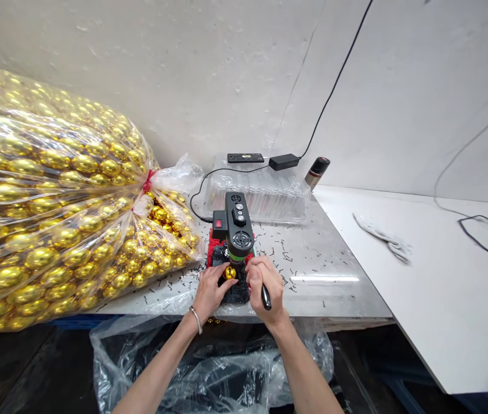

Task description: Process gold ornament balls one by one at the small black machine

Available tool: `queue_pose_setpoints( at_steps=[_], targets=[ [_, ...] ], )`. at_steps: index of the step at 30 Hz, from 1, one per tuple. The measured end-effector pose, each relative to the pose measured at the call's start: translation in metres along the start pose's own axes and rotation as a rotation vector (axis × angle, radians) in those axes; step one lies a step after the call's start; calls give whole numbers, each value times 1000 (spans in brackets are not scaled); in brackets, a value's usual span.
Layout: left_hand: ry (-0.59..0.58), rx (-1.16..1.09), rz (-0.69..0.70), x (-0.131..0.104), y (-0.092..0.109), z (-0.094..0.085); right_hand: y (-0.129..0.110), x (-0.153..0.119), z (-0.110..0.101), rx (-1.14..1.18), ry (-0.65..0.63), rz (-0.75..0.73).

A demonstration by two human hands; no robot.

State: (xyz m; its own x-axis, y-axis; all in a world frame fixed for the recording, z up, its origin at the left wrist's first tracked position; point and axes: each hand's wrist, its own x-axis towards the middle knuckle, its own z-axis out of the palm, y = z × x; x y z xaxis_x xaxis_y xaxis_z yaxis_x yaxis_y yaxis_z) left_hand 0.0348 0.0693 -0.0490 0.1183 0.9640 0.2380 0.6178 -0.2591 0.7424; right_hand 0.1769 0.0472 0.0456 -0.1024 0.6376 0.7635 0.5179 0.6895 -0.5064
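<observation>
Between the thumb and forefinger of my left hand [210, 293] is a shiny gold ball [230, 272], held just under the head of a small black machine [238, 227]. A bracelet circles that wrist. My right hand [266, 284] is closed around a dark pen-like tool with a rounded black end [265, 298], close to the machine's right side; its working tip is hidden by my fingers. The machine has a red switch [218, 223] on its left and stands on a red and black base [235, 292] littered with dark shavings.
A huge clear bag of gold balls [54, 230], tied with red string, fills the left. Behind the machine are clear plastic trays [261, 195], a power adapter [284, 161] and a flask [317, 172]. A glove [382, 237] lies right. Plastic sheeting [209, 368] hangs below the table edge.
</observation>
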Motion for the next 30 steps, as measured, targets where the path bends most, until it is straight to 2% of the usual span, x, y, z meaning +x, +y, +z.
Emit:
queue_pose_setpoints(
  at_steps=[8,15,23,30],
  targets=[
    [57,82,196,-6,-7,12,0,0,-1,19,15,-11],
    [111,139,110,-1,-9,15,2,-2,0,29,28,-34],
    [80,89,161,0,-19,14,5,-7,1,17,20,-45],
    [107,113,164,0,-17,15,21,-27,14,-3,54,-84]
  ],
)
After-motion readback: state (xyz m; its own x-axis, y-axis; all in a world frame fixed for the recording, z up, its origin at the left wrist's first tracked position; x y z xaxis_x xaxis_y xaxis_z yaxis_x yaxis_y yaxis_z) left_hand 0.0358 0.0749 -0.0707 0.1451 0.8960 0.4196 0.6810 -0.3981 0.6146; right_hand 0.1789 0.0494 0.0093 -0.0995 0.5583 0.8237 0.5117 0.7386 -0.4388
